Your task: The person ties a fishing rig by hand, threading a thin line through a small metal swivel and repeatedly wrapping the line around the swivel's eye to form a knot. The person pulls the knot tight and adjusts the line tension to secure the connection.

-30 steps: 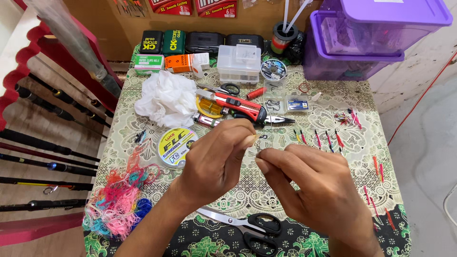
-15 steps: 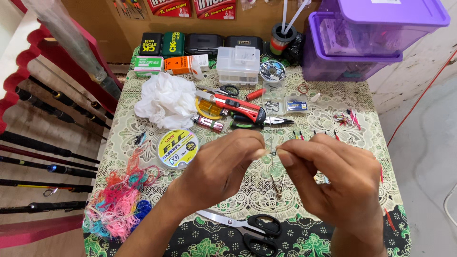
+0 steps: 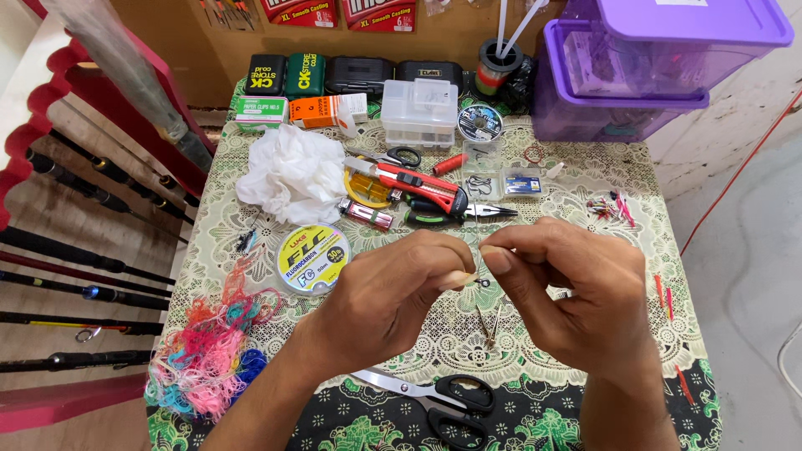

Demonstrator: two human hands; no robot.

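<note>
Table (image 3: 585, 217) with floral lace cloth fills view. Purple storage bins (image 3: 635, 75) at 1 o'clock. White plastic bag (image 3: 292, 175) at 11. Tangled coloured thread (image 3: 209, 351) at 8. Fluorocarbon line spool (image 3: 312, 259) at 9, just beside left hand (image 3: 393, 301). Black scissors (image 3: 443, 401) at 6. Right hand (image 3: 576, 292) fingertips meet left's at centre; both pinched on thin fishing line (image 3: 479, 263), barely visible, small swivel (image 3: 484, 283) hanging beneath, above table.

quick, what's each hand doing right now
Left hand: closed, fingertips pinching something small and pale; what it is cannot be told.
Right hand: closed in a pinch; what it holds cannot be told.
</note>
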